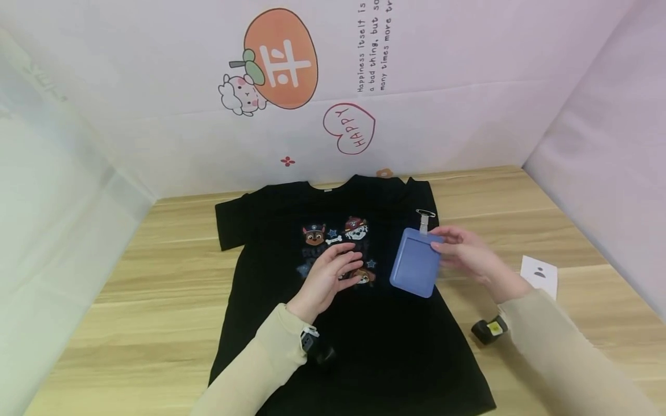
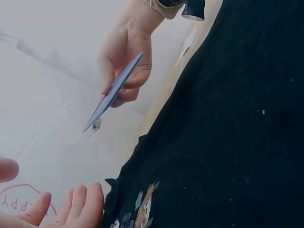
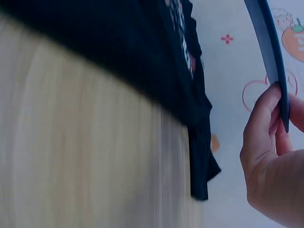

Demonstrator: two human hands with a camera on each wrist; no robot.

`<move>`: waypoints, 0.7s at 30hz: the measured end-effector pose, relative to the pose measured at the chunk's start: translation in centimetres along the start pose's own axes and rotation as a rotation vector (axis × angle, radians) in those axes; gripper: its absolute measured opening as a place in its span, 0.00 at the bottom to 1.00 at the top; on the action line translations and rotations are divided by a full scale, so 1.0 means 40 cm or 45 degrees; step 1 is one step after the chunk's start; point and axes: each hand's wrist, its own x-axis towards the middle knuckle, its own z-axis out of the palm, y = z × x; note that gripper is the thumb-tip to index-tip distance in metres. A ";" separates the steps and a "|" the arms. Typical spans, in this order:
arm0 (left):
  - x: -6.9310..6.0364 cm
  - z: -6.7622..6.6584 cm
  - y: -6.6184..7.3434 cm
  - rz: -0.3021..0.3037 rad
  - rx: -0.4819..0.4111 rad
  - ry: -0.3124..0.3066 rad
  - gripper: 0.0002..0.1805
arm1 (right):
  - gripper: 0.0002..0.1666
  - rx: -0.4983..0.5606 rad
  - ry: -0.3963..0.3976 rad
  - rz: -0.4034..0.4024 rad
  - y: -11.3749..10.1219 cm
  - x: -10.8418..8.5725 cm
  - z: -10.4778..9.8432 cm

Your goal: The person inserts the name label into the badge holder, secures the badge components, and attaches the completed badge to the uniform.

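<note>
In the head view a blue badge holder (image 1: 416, 263) with a metal clip and safety pin (image 1: 425, 219) at its top is held up over the shirt's right side. My right hand (image 1: 465, 254) pinches its right edge between thumb and fingers; the right wrist view shows this hand (image 3: 273, 147) on the holder (image 3: 271, 47) edge-on. Below both hands a black T-shirt (image 1: 364, 346) with printed cartoon dogs (image 1: 356, 229) lies spread out, collar away from me. My left hand (image 1: 328, 277) hovers above the print, fingers extended and loosely bent, holding nothing.
A white card (image 1: 540, 276) with a dark mark lies on the wooden table (image 1: 520, 214) at the right, partly behind my right forearm. A white printed cloth (image 1: 442, 127) stands behind the table, and more cloth (image 1: 609, 144) hangs at the sides.
</note>
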 end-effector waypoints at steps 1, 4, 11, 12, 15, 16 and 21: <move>0.001 0.001 0.000 -0.003 -0.005 0.002 0.26 | 0.09 0.002 0.000 -0.002 -0.001 0.002 0.008; 0.007 0.005 -0.003 -0.001 -0.007 0.006 0.26 | 0.09 0.044 0.002 -0.003 -0.004 0.009 0.035; 0.008 0.012 -0.008 -0.010 0.009 0.001 0.27 | 0.08 0.081 0.019 -0.021 -0.010 0.019 0.093; 0.009 0.013 -0.009 -0.004 0.021 0.002 0.27 | 0.08 0.087 0.027 -0.018 -0.011 0.020 0.100; 0.010 0.016 -0.012 0.008 0.051 0.006 0.27 | 0.08 0.114 0.043 -0.020 -0.015 0.024 0.120; 0.011 0.017 -0.012 0.011 0.057 0.009 0.27 | 0.08 0.124 0.046 -0.020 -0.017 0.025 0.126; 0.011 0.026 -0.010 -0.005 0.059 0.022 0.25 | 0.08 0.159 0.064 -0.017 -0.019 0.032 0.151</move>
